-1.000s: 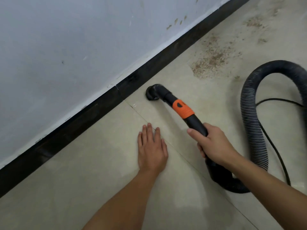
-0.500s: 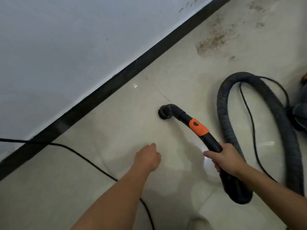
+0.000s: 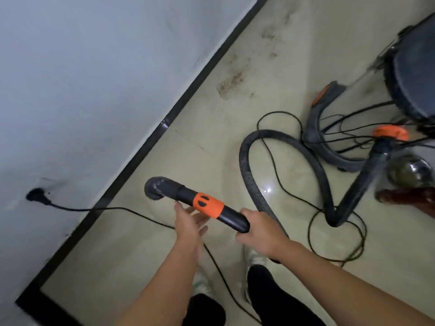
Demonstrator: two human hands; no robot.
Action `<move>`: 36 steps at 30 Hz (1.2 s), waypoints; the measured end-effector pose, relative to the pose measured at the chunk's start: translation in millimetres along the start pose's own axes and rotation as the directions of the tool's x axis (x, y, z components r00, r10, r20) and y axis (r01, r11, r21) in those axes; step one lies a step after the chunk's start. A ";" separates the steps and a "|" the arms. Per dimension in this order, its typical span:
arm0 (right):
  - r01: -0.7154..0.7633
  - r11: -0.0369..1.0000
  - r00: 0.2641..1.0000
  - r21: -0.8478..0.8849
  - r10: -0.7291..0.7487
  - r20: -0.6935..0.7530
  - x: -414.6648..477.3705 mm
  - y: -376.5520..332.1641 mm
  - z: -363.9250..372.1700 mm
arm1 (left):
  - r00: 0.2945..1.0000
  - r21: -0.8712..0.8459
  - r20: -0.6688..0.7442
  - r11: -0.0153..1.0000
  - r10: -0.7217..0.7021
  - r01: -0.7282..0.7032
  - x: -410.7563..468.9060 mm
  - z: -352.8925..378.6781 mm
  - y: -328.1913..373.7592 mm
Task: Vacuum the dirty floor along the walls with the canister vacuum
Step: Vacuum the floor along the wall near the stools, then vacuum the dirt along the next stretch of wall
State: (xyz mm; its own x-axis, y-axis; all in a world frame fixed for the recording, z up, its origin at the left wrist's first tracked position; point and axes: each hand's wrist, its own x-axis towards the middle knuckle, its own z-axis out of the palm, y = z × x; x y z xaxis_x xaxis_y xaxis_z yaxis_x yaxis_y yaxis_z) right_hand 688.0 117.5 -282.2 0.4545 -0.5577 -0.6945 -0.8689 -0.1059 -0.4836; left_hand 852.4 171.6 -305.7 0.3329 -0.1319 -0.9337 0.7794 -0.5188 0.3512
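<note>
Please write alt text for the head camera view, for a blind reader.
A person's right hand grips a black-and-orange vacuum wand near the baseboard, the open left hand beside it. Its hose loops right to the canister vacuum; a patch of dirt lies ahead along the wall.

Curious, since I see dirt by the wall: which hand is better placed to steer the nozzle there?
Probably the right hand: it grips the tube behind the orange collar and can swing the nozzle toward the dirt patch. The left hand is open beside the tube, gripping nothing.
</note>
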 end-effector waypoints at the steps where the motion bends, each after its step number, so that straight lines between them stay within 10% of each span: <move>1: -0.028 0.999 0.999 0.035 0.028 -0.016 -13.8 -9.4 -9.1 | 1.000 -0.046 0.010 0.999 0.022 -0.022 -22.4 8.7 13.4; 13: -0.100 0.956 0.952 0.277 0.172 -0.252 -120.2 4.4 -156.5 | 0.945 0.072 0.254 0.970 0.206 -0.230 -184.0 151.7 112.1; 18: -0.294 0.897 0.631 0.329 0.441 -0.638 -111.0 113.7 -273.9 | 0.823 0.281 0.428 0.810 0.374 -0.514 -201.9 231.4 115.9; 24: -0.281 0.815 0.322 0.507 0.578 -0.750 -86.5 209.6 -412.0 | 0.752 0.474 0.554 0.606 0.359 -0.639 -227.4 344.2 81.4; 36: -0.354 0.698 0.242 0.622 0.711 -0.660 -15.5 269.0 -476.6 | 0.623 0.528 0.721 0.341 0.302 -0.777 -225.9 505.7 89.3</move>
State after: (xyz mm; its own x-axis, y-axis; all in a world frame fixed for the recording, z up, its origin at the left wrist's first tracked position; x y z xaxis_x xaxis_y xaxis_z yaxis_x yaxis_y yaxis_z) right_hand 353.8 -294.8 -147.6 -0.6372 -0.7539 -0.1602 -0.6457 0.6357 -0.4230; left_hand 578.3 -272.1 -98.7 0.0600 -0.8483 -0.5261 -0.2733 -0.5209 0.8087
